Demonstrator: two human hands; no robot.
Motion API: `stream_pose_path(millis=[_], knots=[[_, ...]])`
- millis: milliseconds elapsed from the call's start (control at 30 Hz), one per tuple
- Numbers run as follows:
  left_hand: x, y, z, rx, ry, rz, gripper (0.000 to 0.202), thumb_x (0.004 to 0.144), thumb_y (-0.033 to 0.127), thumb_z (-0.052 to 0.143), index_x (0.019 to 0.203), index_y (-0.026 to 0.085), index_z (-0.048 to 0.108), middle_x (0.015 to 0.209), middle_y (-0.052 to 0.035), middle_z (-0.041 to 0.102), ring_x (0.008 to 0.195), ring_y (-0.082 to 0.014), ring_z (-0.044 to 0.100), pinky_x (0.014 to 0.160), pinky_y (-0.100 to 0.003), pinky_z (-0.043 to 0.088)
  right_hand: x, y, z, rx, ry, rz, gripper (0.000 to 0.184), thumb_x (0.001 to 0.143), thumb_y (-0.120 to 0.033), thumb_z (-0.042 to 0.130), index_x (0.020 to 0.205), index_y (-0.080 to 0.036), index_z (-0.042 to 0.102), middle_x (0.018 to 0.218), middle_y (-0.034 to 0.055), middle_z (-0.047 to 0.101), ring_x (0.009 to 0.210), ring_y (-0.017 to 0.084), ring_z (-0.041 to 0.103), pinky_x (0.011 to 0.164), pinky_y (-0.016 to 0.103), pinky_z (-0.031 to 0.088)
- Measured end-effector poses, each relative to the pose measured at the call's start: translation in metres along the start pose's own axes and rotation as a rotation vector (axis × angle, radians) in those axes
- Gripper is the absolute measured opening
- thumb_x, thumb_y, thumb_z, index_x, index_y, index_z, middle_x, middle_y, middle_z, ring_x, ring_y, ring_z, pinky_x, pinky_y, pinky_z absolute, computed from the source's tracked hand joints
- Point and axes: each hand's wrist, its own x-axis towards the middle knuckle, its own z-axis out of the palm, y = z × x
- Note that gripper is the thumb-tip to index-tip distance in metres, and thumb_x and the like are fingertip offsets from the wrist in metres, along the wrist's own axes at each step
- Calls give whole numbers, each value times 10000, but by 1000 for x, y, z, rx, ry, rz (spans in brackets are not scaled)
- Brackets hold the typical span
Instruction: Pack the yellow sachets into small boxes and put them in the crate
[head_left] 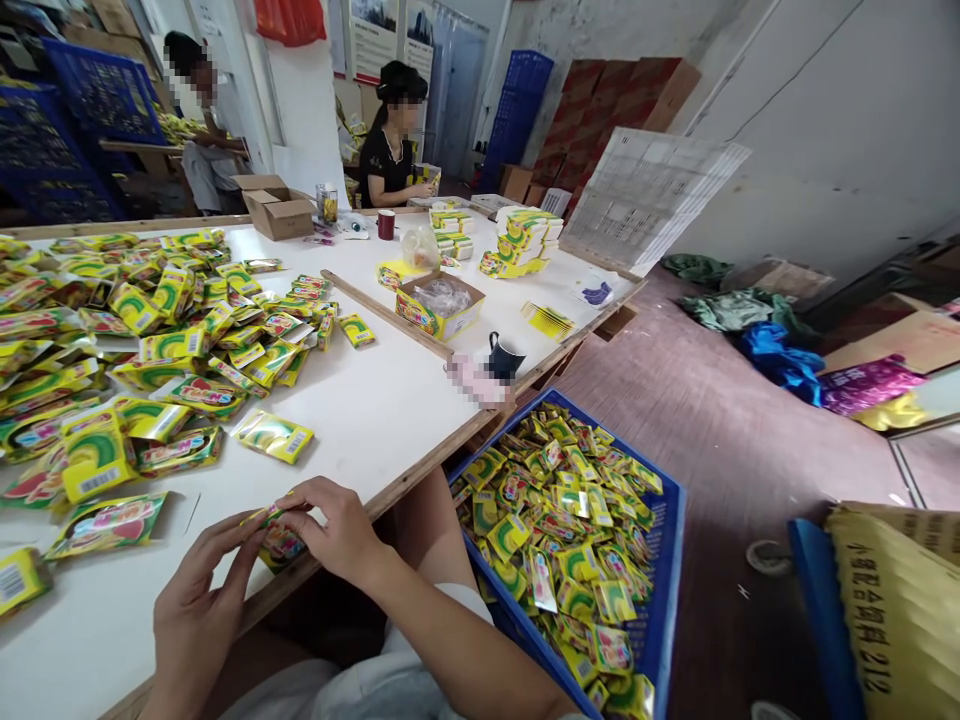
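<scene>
Both my hands meet at the near edge of the white table (390, 400) and hold one small yellow-green packet (279, 543) between them. My left hand (196, 610) pinches its left end with the fingertips. My right hand (336, 528) covers its top right part. Most of the packet is hidden by my fingers. A large heap of similar flat packets (150, 340) lies on the table to the left. The nearest loose ones are a packet (274, 435) just beyond my hands and another packet (106, 523) to the left.
A blue crate (667, 560) full of packets stands on the floor to my right. An open box (439, 305), a black mug (501, 355) and stacked cartons (525, 240) are further along the table. Two people sit at the far end. A yellow sack (900, 610) is at the lower right.
</scene>
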Motion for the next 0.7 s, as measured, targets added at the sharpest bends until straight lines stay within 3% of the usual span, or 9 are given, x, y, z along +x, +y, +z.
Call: stream_pose_path(millis=[100,167,233,333,400,467,500,567,700], knots=[[-3,3,-2,37,-31,32,251,838,427,591,1032,279,654,1145,-38,647,1039,-254,628,1000,-450,466,-10,-5,-4,-32,57,-41,101,913,-229,585,938,-229,683,920,33,691,924,168,641,848,286,514],[-5,4,-3,6,-46,-20,374,833,437,592,1177,291,592,1224,-46,621,1021,-253,647,961,-441,502,-25,-11,-27,-111,210,-69,110,925,-232,566,937,-242,674,919,44,688,928,184,633,838,319,518],[-7,3,-5,-10,-38,-80,449,828,458,589,1243,292,544,1222,-50,627,987,-252,663,922,-433,524,-47,-14,-72,-269,477,-72,92,924,-224,562,939,-246,651,922,55,678,923,198,624,831,358,515],[-7,-1,-10,76,-37,-97,361,824,518,560,1091,285,627,1152,-36,663,1006,-265,650,952,-442,492,-93,-12,-169,-645,883,-33,44,902,-255,592,900,-213,607,904,73,638,901,222,601,838,407,490],[-5,-5,-12,114,-62,-114,358,817,556,539,1023,284,647,1140,-27,671,984,-263,650,914,-423,505,-123,-8,-228,-894,998,62,121,888,-307,605,890,-186,597,923,98,623,940,250,575,879,444,453],[-2,-8,-12,124,-91,-130,379,810,575,528,1030,289,641,1139,-22,675,955,-258,655,821,-384,531,-146,-3,-263,-1065,1061,126,178,892,-343,587,889,-165,599,924,121,617,956,277,554,895,474,416],[-1,-8,-11,133,-98,-126,381,809,579,524,1029,291,641,1139,-18,676,955,-258,656,770,-364,535,-153,0,-269,-1096,1052,139,189,898,-345,570,886,-159,601,922,128,617,953,284,549,894,482,401],[2,-9,-11,159,-100,-109,373,810,579,514,1023,301,641,1142,-8,675,974,-261,653,672,-330,531,-159,8,-258,-1074,974,135,185,915,-326,534,873,-162,608,904,121,622,915,275,554,866,463,398],[7,-9,-20,208,-36,-40,334,808,566,513,1008,329,639,1161,3,663,1105,-294,609,522,-308,513,-138,24,-194,-933,780,111,174,935,-267,485,848,-197,618,833,61,645,822,216,590,778,364,437]])
